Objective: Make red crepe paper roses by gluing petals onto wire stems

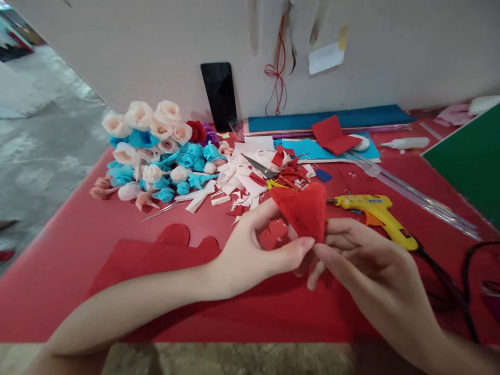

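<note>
A folded piece of red paper (302, 208), roughly a triangle with its point downward, is held up above the table between both hands. My left hand (261, 245) pinches its lower left side with the thumb in front. My right hand (363, 260) grips the lower tip, thumb and fingertips close to the left thumb. Beyond the paper lie scissors (269, 172) with red and yellow handles, among white and red paper scraps (246, 182). Flat red paper pieces (152, 260) with rounded ends lie under my left forearm.
Paper flowers (156, 151) in pink and blue are heaped at the back left. A phone (219, 96) leans on the wall. To the right are a yellow glue gun (375, 213) with its cord, clear sticks (422, 195), a white bottle (408, 142) and a green board (469, 161).
</note>
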`<action>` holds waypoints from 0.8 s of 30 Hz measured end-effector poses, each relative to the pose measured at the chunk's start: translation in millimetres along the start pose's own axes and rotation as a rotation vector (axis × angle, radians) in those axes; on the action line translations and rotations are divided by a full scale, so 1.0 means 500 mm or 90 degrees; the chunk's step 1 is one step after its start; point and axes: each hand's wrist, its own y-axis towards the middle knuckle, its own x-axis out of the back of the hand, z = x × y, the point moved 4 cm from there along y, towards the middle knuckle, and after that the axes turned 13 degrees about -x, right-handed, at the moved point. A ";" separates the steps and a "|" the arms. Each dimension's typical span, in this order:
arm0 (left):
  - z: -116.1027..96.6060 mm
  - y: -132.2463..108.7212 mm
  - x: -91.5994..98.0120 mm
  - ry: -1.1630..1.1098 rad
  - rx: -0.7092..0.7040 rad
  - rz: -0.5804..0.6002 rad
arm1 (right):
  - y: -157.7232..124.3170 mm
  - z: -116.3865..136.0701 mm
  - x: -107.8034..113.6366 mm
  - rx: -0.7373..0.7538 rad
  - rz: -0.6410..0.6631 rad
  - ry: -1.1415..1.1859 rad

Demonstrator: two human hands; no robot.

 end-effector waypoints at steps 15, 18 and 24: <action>0.003 0.000 0.000 -0.018 0.007 -0.001 | -0.002 -0.006 0.004 -0.025 -0.003 0.024; 0.005 -0.001 -0.004 -0.052 0.028 0.001 | -0.002 -0.001 0.004 0.000 -0.002 0.010; 0.001 -0.002 -0.005 -0.043 0.030 0.012 | -0.003 0.003 0.001 0.047 0.012 -0.017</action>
